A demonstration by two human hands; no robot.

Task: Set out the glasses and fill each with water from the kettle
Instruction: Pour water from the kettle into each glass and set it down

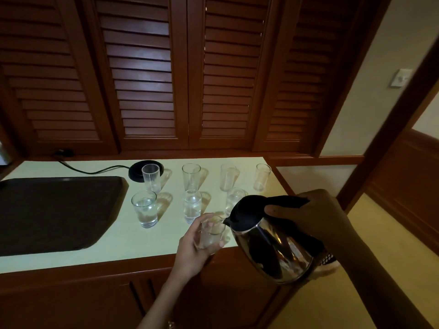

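Note:
My right hand (316,217) grips the black handle of a steel kettle (273,248), tilted with its spout against the rim of a clear glass (210,233). My left hand (192,250) holds that glass above the counter's front edge. Several other glasses stand in two rows on the pale counter (142,243). In the near row, one glass (145,208) and a second (192,206) hold water; a third (234,200) is partly hidden behind the kettle lid. The far-row glasses, such as the leftmost (151,178), look empty.
A dark tray (54,214) lies on the counter's left part. The kettle's black base (137,172) sits at the back with its cord (95,170) running to the wall. Louvred wooden doors (147,79) rise behind. The counter ends just right of the glasses.

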